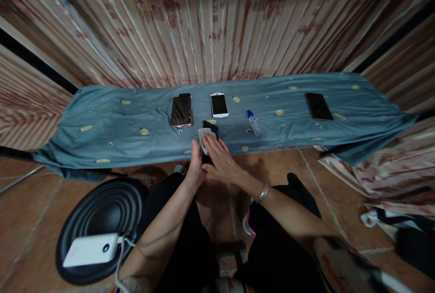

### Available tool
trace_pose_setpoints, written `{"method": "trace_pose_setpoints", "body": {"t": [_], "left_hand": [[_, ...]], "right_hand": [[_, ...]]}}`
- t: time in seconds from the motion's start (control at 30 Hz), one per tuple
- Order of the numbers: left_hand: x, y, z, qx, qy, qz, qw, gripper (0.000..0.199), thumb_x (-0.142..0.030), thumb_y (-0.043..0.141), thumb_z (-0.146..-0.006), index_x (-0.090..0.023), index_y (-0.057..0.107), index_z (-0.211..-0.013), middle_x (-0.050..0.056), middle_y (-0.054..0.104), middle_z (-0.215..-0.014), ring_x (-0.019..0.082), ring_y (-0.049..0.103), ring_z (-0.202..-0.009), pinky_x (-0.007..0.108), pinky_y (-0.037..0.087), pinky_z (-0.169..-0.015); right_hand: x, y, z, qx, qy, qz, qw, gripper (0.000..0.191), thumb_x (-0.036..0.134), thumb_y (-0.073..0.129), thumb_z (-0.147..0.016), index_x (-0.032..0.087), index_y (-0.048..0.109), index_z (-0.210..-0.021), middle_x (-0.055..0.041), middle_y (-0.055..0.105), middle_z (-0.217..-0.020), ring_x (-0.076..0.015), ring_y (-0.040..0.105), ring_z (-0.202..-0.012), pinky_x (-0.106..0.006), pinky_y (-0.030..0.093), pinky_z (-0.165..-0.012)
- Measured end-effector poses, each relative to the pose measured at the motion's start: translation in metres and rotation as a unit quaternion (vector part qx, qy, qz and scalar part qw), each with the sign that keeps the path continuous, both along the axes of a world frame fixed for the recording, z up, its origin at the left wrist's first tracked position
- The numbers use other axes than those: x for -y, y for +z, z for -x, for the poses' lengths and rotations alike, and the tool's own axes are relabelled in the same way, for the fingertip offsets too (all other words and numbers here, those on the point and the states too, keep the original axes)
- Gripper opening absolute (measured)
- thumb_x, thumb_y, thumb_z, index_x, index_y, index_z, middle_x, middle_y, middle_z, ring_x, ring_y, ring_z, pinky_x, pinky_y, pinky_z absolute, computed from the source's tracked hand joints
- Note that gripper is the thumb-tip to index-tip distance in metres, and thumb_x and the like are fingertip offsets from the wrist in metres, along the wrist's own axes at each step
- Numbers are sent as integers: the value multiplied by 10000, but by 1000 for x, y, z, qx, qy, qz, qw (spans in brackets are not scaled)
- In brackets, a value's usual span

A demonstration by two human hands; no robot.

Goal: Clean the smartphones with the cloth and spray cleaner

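Near the front edge of the cloth-covered bench, my left hand (195,168) is closed around the lower side of a dark smartphone (211,126). My right hand (222,160) presses a white tissue (201,135) flat against the phone's face with its fingers. Both hands cover much of the phone; its upper end shows beyond the tissue. Just behind it lies a white smartphone (219,105) with a black screen. A small clear bottle with a blue cap (253,123) lies on its side to the right. Dark phones (181,110), overlapping in a pile, lie to the left.
Another dark smartphone (318,106) lies at the right on the blue-green cloth (156,143). Curtains (217,26) hang behind the bench. On the floor at left, a white power bank (90,250) with a cable rests on a black ringed round object (102,193).
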State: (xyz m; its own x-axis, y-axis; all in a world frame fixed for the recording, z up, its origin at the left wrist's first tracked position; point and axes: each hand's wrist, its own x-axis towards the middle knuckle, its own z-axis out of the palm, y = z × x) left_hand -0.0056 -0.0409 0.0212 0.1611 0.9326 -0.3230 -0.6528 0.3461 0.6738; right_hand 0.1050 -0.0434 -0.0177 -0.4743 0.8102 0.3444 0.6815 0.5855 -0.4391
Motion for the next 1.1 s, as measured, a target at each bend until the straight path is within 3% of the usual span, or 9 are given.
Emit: {"method": "trace_pose_setpoints", "body": {"t": [0.27,0.6,1.1], "left_hand": [[7,8,-8,-1,-32,-5,999,540,-519,299,-1011,-274,549,-1422,36,543,-1494,222,397,-1457,380,332,-1189],[7,1,-11,6,-40,6,999,541,-496,297,-1019,-277,478,-1479,38,555,-1483,217,402,-1453,387,313,-1204],[8,-6,-9,-21,-34,1,999,527,-479,333,-1017,-231,534,-1437,71,614,-1418,235,489,-1391,385,392,-1154]], "right_hand": [[-19,9,-7,-23,-43,39,998,763,514,371,-1005,150,75,-1606,-164,191,-1660,-245,152,-1548,-512,162,-1234],[-29,6,-10,-49,-65,36,996,710,414,385,-1006,165,96,-1604,-162,213,-1656,-236,174,-1543,-525,184,-1228],[-33,6,-17,-77,-87,44,992,653,451,350,-1021,148,210,-1581,-182,310,-1617,-251,268,-1514,-524,226,-1226]]}}
